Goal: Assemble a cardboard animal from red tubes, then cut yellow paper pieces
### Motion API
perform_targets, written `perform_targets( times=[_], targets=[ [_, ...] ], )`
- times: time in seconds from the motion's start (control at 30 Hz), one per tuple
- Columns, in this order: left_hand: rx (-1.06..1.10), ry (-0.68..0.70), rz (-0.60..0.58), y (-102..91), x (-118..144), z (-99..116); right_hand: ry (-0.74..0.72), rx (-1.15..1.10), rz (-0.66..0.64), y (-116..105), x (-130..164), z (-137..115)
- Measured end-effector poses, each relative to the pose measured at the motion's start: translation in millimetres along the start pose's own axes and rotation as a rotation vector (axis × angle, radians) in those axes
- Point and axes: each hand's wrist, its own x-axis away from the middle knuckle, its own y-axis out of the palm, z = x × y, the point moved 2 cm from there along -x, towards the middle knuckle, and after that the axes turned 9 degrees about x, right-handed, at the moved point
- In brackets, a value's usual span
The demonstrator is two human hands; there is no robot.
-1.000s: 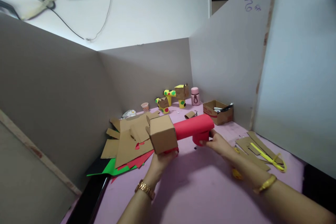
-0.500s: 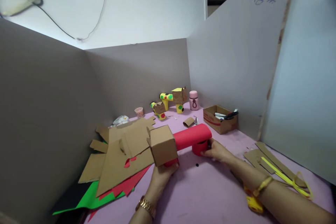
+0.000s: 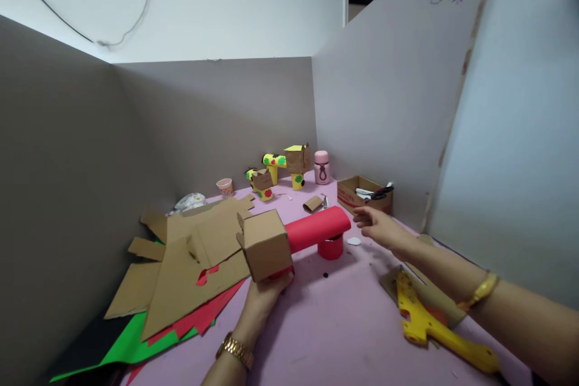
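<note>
Pink surface (image 3: 344, 325) carries a half-built red paper tube (image 3: 316, 228) capped with a cardboard box (image 3: 265, 244).
The left hand (image 3: 266, 289) grips beneath the box end; the right hand (image 3: 377, 226) hovers just beside the tube, fingers spread, holding nothing. A yellow glue gun (image 3: 429, 325) lies nearby.

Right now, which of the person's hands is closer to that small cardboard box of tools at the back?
The right hand. It hovers open just in front of the tool box, not touching it. The left hand is farther back, gripping the brown cardboard cube.
</note>
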Motion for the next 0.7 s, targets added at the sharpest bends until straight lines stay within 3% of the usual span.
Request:
perform_targets(
  times=[0.13,0.3,0.5,0.7],
  targets=[
    [0.014,0.038,-0.010,2.1,1,5,-0.099,0.018,0.110,1,11,-19],
    [0.027,0.062,0.004,4.1,2,8,-0.282,0.209,0.153,10,15,-41],
    [0.042,0.079,-0.012,4.8,1,6,-0.582,0.559,-0.023,37,18,-60],
    [0.047,0.085,-0.044,1.8,3,3,-0.604,0.774,-0.112,59,26,-46]
  ],
)
